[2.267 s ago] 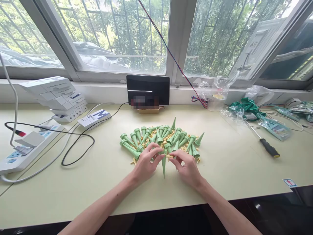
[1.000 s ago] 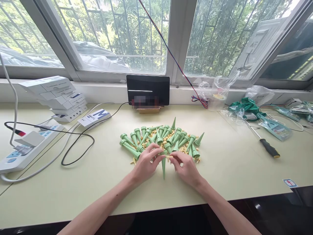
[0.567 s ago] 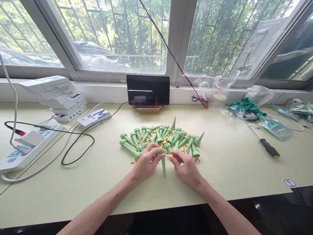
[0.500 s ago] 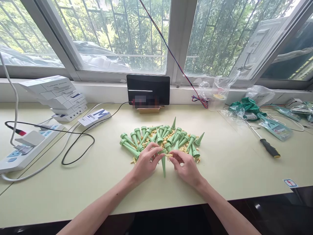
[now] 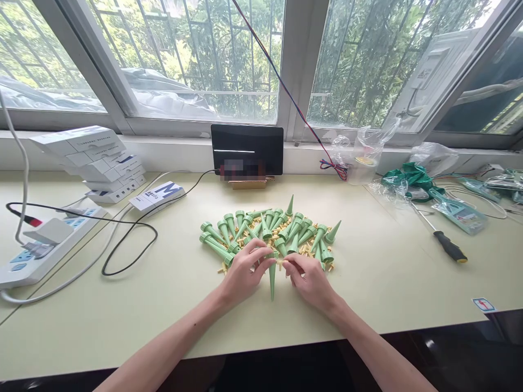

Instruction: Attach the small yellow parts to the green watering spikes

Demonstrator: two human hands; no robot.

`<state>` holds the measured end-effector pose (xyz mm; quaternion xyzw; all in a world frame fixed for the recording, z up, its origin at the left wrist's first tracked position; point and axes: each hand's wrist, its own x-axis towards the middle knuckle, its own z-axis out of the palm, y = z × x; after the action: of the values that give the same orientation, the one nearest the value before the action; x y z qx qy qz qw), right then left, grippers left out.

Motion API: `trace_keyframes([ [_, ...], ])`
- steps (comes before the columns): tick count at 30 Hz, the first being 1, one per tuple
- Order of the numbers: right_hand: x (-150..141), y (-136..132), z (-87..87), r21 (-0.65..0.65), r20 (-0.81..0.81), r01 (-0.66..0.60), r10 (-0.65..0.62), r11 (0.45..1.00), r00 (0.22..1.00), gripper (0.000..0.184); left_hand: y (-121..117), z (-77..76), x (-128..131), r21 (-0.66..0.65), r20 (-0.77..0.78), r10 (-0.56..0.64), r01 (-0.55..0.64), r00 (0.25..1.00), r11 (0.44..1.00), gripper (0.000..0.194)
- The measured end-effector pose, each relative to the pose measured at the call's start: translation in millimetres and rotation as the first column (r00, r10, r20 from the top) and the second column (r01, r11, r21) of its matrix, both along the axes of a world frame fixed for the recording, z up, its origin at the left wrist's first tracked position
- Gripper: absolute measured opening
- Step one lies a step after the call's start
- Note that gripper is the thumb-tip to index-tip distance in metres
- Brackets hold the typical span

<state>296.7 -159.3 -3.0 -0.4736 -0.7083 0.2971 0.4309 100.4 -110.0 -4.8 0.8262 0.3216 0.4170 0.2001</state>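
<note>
Left hand (image 5: pixel 244 274) pinching spike (image 5: pixel 272 276) by its wide end, tip toward the body; right hand (image 5: pixel 309 277) pinching small yellow plug (image 5: pixel 280 262) against that end, just before the pile (image 5: pixel 267 231) on the tabletop (image 5: pixel 171 288).

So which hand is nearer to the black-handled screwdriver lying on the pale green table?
Right. The right hand is at the pile of green plastic cones, with the black-handled screwdriver off to its right; the left hand sits further left.

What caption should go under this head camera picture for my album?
Left hand holds a green spike point-down while right hand pinches a small yellow piece beside it, before a pile of spikes.
</note>
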Motion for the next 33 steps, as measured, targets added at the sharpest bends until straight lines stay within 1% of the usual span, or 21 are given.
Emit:
trace_keyframes([
  [4,0.4,0.5,1.0,0.032,0.021,0.021,-0.021,0.999,1.0,0.035,0.1,-0.8,0.0,-0.003,-0.001,0.0,0.0,1.0,1.0,0.013],
  [10,-0.5,-0.6,0.2,0.012,-0.054,0.046,-0.046,0.999,0.997,0.023,0.3,1.3,0.5,-0.007,-0.021,0.019,-0.019,1.0,1.0,0.011],
  [15,-0.8,-1.4,-1.3,0.007,-0.073,0.025,-0.024,1.0,0.997,0.017,0.3,2.9,0.2,-0.027,-0.019,0.039,-0.039,0.999,0.999,0.012],
  [24,0.0,0.1,-4.0,-0.002,-0.059,0.004,-0.004,1.0,0.998,0.015,1.1,-1.6,-0.6,-0.028,-0.009,0.012,-0.013,1.0,1.0,0.011],
  [27,0.3,-0.2,-3.8,-0.006,-0.026,0.004,-0.004,1.0,1.0,0.018,0.7,-1.2,-0.3,-0.021,-0.007,0.001,-0.001,1.0,1.0,0.012],
  [33,1.0,-0.3,-1.8,-0.016,0.036,0.012,-0.012,1.0,0.999,0.035,-0.3,-0.5,0.0,0.015,-0.019,-0.006,0.006,1.0,1.0,0.011],
])
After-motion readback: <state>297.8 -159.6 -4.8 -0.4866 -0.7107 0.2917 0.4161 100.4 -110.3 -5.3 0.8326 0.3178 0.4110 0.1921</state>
